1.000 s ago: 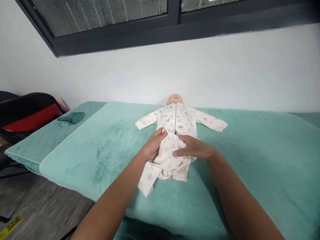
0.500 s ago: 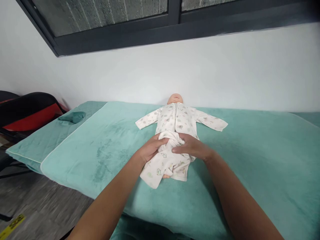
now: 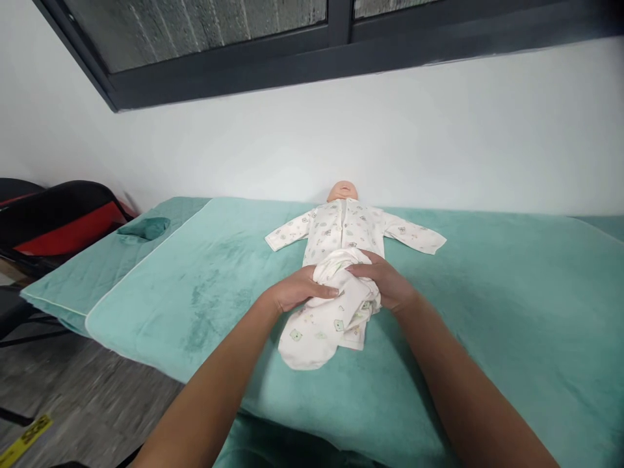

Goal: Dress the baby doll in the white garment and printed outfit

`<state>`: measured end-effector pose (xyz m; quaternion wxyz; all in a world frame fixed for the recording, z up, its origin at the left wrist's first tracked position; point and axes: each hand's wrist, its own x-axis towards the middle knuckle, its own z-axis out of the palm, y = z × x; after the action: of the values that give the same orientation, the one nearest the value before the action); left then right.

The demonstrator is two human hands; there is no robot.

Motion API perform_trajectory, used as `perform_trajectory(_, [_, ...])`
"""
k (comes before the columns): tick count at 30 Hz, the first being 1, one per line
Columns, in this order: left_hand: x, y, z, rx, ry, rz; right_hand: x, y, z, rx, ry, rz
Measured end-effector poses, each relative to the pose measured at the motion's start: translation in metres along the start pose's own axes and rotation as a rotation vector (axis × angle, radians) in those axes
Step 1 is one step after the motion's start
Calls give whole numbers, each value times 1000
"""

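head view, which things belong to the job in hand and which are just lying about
In the job:
- left hand and right hand, both holding bunched cloth
- doll
- shirt on it
- bed beneath

Just around:
- chair
- window
- yellow tape

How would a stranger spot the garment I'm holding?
Below the dark-framed window, a doll lies on the teal bed. At its lower half, between the left hand and right hand, is the white printed garment. It's bunched, while the doll's similar top lies spread flat.
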<state>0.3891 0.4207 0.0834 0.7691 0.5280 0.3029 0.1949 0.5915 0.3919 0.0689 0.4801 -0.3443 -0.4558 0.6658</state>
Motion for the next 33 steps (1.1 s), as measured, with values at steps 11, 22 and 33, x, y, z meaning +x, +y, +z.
perform_trajectory(11, [11,-23,2,-273,275,186,-6,-7,1,-492,-110,73])
perform_trajectory(22, [10,-17,12,-162,393,249,-1,1,3,-36,-68,34])
perform_trajectory(33, [4,-12,28,-88,654,315,-8,-12,0,-547,-242,85])
